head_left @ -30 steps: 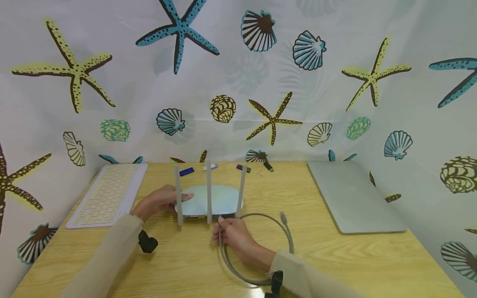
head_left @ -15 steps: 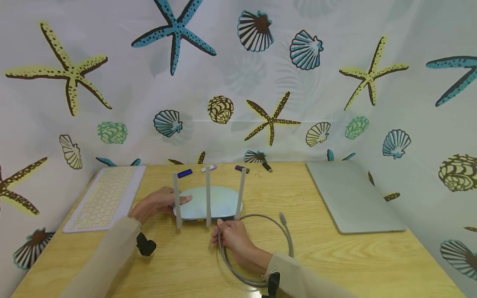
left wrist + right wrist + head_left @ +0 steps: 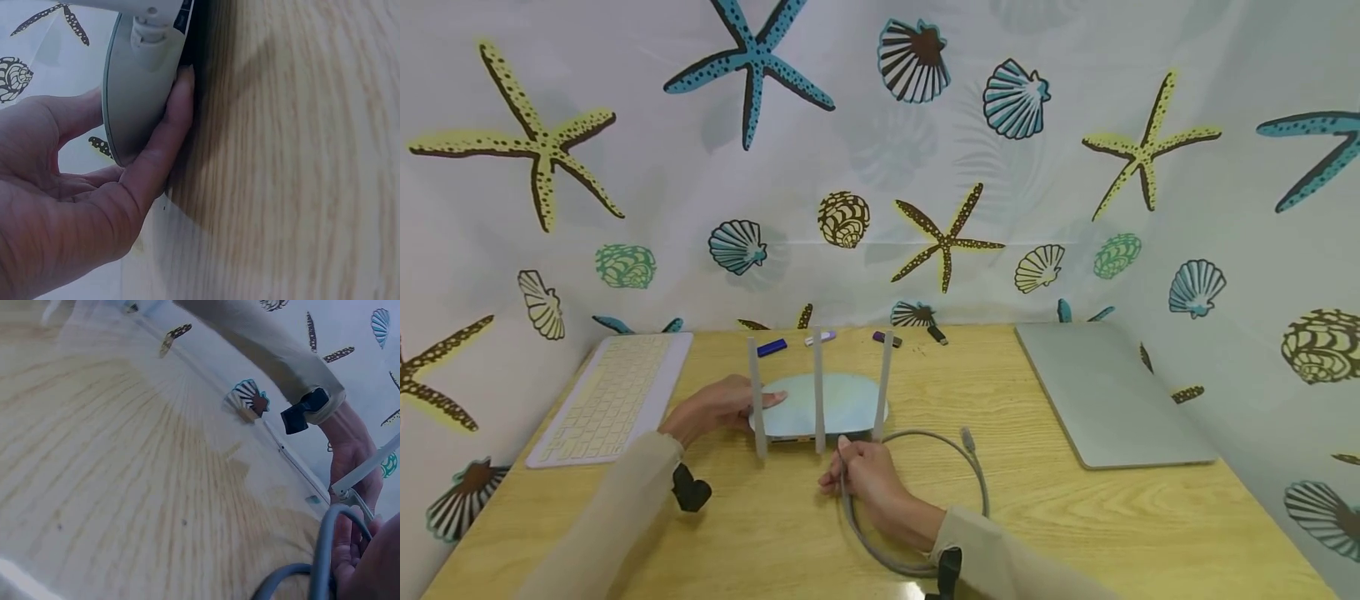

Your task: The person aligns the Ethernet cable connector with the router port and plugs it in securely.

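A white router (image 3: 848, 404) with three upright antennas sits in the middle of the wooden table, its port side facing me. My left hand (image 3: 724, 403) grips its left end, thumb on top and fingers beneath the edge, as the left wrist view of the router (image 3: 140, 94) shows. At the router's near side, toward the right, my right hand (image 3: 868, 477) pinches one end of a grey network cable (image 3: 880, 560). The pinched end is hidden by the fingers and the router. The cable loops round to the right, and its other plug (image 3: 967, 437) lies on the table.
A white keyboard (image 3: 613, 396) lies at the left. At the right is a closed silver laptop (image 3: 1108, 396). Behind the router lie a blue USB stick (image 3: 772, 347), a white and purple one (image 3: 821, 337), a dark purple one (image 3: 887, 338) and a black one (image 3: 937, 335).
My left hand keeps its hold on the router, which stays nearly in place. The right hand's lower fingers have spread slightly to the left; its pinch stays at the router's near side.
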Motion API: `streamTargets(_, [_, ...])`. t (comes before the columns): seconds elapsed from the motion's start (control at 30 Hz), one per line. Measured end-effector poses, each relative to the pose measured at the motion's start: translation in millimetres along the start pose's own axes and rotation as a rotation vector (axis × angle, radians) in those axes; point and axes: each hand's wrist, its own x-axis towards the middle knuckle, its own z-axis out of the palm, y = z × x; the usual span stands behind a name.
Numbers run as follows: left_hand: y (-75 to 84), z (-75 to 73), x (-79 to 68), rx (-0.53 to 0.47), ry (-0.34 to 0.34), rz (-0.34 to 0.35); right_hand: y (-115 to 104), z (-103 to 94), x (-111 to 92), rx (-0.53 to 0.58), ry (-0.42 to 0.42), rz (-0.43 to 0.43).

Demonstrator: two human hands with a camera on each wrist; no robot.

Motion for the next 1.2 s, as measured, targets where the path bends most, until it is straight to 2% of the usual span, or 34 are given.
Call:
streamTargets(0.17, [-1.9,-0.2,-1.6,-0.020,-0.038,0.037,0.2,-1.7,-0.8,-0.017,-0.056,0.005])
streamTargets(0.4, [-4.4,2.3,3.2,-0.042,-0.034,0.022,-0.8,-5.1,-1.4,-0.003,-0.101,0.008])
streamTargets(0.7, [-6.4,0.6,5.0,-0.024,-0.038,0.030,1.2,-7.6,-1.0,-0.011,-0.075,0.002])
streamTargets(0.9, [-6.8,-0.8,4.1,-0.021,-0.080,0.056,1.3,-7.2,-0.3,0.012,-0.064,0.015])
streamTargets(1.2, [-6.0,-1.6,3.7,-0.017,-0.102,0.074,1.8,-7.6,1.8,0.024,-0.054,0.026])
